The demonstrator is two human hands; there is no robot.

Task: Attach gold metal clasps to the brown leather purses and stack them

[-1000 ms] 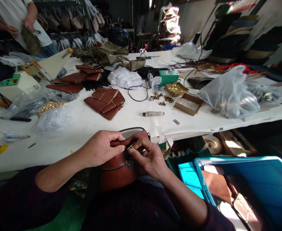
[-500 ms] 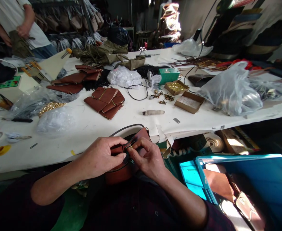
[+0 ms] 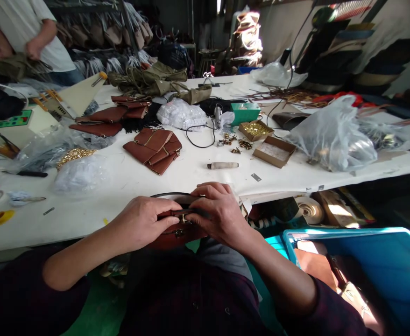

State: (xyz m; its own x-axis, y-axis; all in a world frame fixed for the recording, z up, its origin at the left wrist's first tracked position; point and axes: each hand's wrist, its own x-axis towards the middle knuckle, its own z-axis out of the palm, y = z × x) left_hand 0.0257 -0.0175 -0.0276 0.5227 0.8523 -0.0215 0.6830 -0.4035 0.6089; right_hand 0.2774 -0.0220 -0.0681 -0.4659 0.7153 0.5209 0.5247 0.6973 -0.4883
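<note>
Brown bag (image 3: 166, 241) in both hands (image 3: 137, 222) (image 3: 222, 213); lettering (image 3: 174, 48) on dark fabric (image 3: 173, 58) blurred.

Surface (image 3: 191, 178): smooth, low sheen. Handbag (image 3: 167, 241), at near edge: smooth, leather-look; metal zip (image 3: 179, 232). Carrier bag (image 3: 334, 135), toward right edge: thin, crinkled, glossy plastic. Open box (image 3: 269, 159): matt cardboard. Bin (image 3: 394, 261), below near edge: smooth plastic.

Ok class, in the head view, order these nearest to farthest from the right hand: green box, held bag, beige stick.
1. Held bag, touching the right hand.
2. Beige stick, straight ahead.
3. Green box, farther back, slightly right.
</note>
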